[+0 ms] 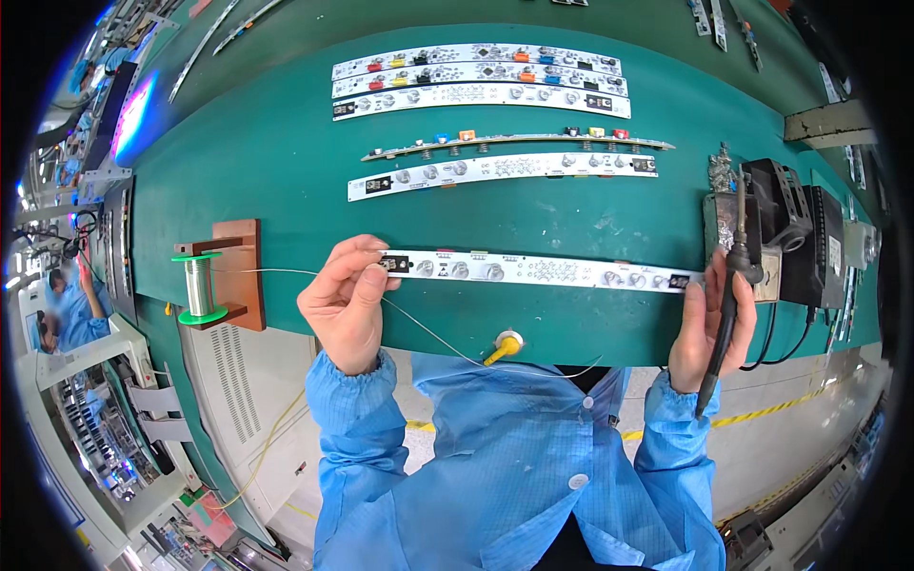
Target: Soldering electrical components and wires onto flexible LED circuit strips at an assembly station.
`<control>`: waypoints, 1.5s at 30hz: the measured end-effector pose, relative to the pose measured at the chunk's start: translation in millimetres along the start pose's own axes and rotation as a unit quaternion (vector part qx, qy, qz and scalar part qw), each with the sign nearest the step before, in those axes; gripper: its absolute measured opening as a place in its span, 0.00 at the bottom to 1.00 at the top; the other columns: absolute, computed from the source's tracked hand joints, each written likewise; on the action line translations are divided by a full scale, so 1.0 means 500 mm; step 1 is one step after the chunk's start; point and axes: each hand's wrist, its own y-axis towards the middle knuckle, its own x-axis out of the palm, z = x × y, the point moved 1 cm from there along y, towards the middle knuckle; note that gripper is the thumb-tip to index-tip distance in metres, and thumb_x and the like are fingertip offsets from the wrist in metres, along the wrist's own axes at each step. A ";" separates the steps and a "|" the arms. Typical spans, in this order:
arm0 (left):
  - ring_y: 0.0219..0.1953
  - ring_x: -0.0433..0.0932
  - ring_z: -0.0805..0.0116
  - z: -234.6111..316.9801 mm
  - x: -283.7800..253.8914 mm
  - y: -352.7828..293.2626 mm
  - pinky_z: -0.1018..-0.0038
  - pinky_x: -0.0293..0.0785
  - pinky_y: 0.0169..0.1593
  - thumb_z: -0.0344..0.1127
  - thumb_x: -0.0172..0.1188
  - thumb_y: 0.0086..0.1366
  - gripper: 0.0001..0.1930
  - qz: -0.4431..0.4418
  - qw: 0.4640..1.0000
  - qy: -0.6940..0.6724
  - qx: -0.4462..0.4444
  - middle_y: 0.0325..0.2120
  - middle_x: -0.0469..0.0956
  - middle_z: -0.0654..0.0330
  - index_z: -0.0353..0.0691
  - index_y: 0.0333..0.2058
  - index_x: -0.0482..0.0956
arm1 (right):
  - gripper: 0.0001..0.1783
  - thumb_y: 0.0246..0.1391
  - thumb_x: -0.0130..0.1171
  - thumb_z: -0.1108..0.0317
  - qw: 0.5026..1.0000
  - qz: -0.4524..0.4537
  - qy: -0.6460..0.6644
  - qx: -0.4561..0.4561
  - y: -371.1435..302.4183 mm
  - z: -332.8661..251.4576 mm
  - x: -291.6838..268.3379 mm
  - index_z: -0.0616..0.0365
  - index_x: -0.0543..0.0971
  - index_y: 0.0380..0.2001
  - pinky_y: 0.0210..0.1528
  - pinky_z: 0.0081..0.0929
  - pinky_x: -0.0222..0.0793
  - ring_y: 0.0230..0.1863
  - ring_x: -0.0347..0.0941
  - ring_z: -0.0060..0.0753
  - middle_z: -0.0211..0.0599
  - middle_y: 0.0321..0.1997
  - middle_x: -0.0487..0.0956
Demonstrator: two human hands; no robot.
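A long white circuit board strip [524,268] spans the gap between my hands, held crosswise at the front of the green mat. My left hand [345,309] pinches its left end between thumb and fingers. Thin solder wire [428,330] runs through that same hand, its loose end trailing right past the mat's front edge. In my right hand [709,333] is a black soldering iron [726,328], tip pointing up and away from me. The fingertips of this hand also touch the board's right end. Left of my left hand, a solder spool [199,287] sits on a brown wooden stand [249,276].
Several more board strips [476,95] lie in rows farther back on the green mat [276,181]. At the right stand a soldering iron holder [779,205] and a black box [824,247] with cables. A yellow plug [505,348] sits at the front edge.
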 end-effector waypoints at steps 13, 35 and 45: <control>0.33 0.75 0.75 -0.005 -0.023 -0.005 0.83 0.74 0.37 0.23 0.58 0.62 0.07 0.044 0.999 -0.021 -0.016 0.46 0.73 0.49 0.31 0.39 0.78 | 0.25 0.55 0.53 0.83 0.997 -0.071 -0.006 -0.037 0.006 -0.006 -0.009 0.64 0.64 0.56 0.60 0.42 0.65 0.59 0.68 0.51 0.62 0.55 0.71; 0.33 0.72 0.77 -0.007 -0.020 -0.002 0.83 0.71 0.36 0.25 0.56 0.65 0.06 0.032 0.999 0.007 -0.024 0.46 0.72 0.53 0.31 0.40 0.77 | 0.24 0.52 0.59 0.81 0.993 -0.045 0.097 -0.046 0.007 -0.011 -0.015 0.61 0.68 0.52 0.54 0.36 0.70 0.48 0.76 0.44 0.56 0.49 0.76; 0.36 0.75 0.75 -0.008 -0.012 -0.005 0.84 0.78 0.36 0.29 0.52 0.69 0.09 0.055 0.998 0.017 -0.022 0.45 0.73 0.51 0.30 0.42 0.76 | 0.23 0.53 0.64 0.70 0.991 -0.051 0.115 -0.054 0.008 -0.005 -0.023 0.58 0.69 0.51 0.50 0.36 0.70 0.45 0.77 0.42 0.54 0.44 0.79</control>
